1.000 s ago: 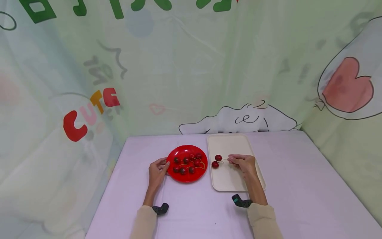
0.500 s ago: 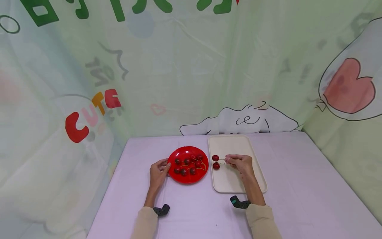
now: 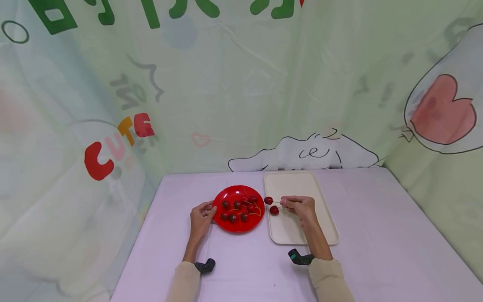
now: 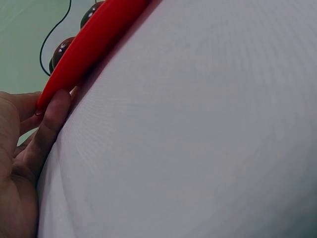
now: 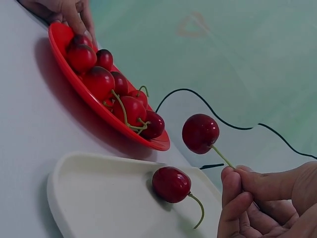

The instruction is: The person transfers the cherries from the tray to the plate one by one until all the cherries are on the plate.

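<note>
My right hand (image 3: 302, 207) pinches a dark red cherry (image 5: 200, 134) by its green stem, holding it up over the left edge of the cream tray (image 3: 302, 235). A second cherry (image 5: 171, 184) lies on that tray, its stem curling toward my hand. My left hand (image 3: 201, 218) grips the left rim of a round red plate (image 3: 239, 228), thumb on top and fingers beneath. On the plate several cherries (image 5: 130, 111) rest in a loose group, some with stems. In the left wrist view the fingers (image 4: 57, 109) support the plate's underside at the rim.
Both plate and tray stand side by side on a table with a pale lilac cloth (image 3: 241, 268). Behind it hangs a printed fabric backdrop (image 3: 241, 92). A dark camera band (image 3: 300, 257) sits on the right wrist, another (image 3: 205, 266) on the left.
My right hand has moved left with the pinched cherry, from over the tray toward its edge beside the plate. The left hand keeps its hold on the plate; the whole view has shifted slightly.
</note>
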A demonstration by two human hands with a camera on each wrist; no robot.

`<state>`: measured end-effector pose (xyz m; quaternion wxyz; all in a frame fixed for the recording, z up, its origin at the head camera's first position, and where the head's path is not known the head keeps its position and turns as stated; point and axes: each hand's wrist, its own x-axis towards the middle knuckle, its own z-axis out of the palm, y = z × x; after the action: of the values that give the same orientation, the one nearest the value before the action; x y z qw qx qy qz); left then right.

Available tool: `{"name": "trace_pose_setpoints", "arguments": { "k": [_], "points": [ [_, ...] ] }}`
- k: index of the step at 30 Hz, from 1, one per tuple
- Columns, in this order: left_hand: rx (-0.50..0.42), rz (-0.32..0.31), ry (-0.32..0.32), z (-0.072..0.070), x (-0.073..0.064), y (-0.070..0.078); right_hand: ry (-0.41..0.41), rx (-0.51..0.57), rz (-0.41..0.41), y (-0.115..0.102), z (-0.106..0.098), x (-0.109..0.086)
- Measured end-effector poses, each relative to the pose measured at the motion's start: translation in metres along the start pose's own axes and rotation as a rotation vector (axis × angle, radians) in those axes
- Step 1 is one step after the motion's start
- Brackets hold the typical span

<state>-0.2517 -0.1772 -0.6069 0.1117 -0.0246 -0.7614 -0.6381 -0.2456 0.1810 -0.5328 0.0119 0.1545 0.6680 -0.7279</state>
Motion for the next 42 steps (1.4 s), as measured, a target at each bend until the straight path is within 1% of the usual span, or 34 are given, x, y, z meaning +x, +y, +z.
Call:
{"name": "trace_pose_setpoints", "arguments": {
  "k": [4, 10, 14, 17, 22, 29, 35, 42],
  "points": [
    [0.004, 0.002, 0.0, 0.0, 0.0, 0.0, -0.003, 0.006, -0.006, 0.0, 0.003, -0.001],
    [0.032, -0.006, 0.01, -0.001, 0.0, -0.002, -0.014, -0.013, -0.016, 0.0, 0.008, -0.004],
    [0.034, 0.007, 0.005, -0.001, -0.001, -0.003, -0.004, -0.025, -0.013, -0.001, 0.01, -0.006],
    [0.038, 0.015, 0.005, -0.002, -0.001, -0.004, -0.007, -0.04, -0.008, 0.0, 0.012, -0.004],
    [0.051, 0.01, 0.018, -0.003, -0.001, -0.005, -0.035, -0.059, -0.018, 0.002, 0.014, 0.003],
    [0.02, 0.024, 0.01, -0.002, -0.001, -0.005, -0.038, -0.063, -0.025, -0.001, 0.018, 0.001],
    [0.021, 0.006, 0.012, 0.0, -0.001, -0.003, -0.024, -0.09, -0.043, -0.004, 0.022, -0.004],
    [0.025, -0.004, 0.015, 0.0, -0.001, -0.001, -0.034, -0.108, -0.045, -0.002, 0.029, 0.001]
  ]
}}
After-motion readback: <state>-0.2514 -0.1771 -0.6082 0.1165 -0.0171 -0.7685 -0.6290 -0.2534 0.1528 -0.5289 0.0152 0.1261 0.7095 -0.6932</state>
